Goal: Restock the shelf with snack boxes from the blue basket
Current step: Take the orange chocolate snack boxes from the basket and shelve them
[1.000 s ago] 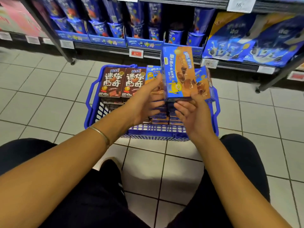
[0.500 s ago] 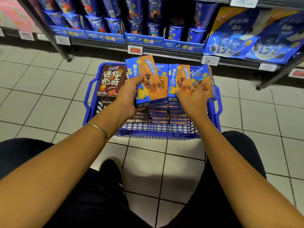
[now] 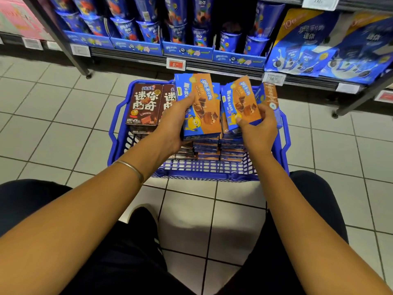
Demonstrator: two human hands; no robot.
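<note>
Setting: pale tiled floor of a shop aisle, with the blue basket standing on it just in front of the low shelf.
Shelf: its bottom tier carries blue snack cups and, to the right beyond the basket, large blue cookie bags; a dark gap shows among the cups straight behind the basket.
Basket load: brown cookie boxes stand at its left; stacks of blue-and-orange boxes fill its middle and right.
Left hand: fingers curled around the left edge of 1 blue-and-orange snack box, held just above the stacks.
Right hand: fingers pinched on the lower edge of a second blue-and-orange box, also over the basket.
Orientation: both boxes show their printed fronts to the camera; each long axis runs from the person toward the shelf, tops tilted slightly left.
Progress: early, by my judgement; the basket looks nearly full, and neither held box has reached the shelf.
Left to do: carry these 2 across, then the rest.
</note>
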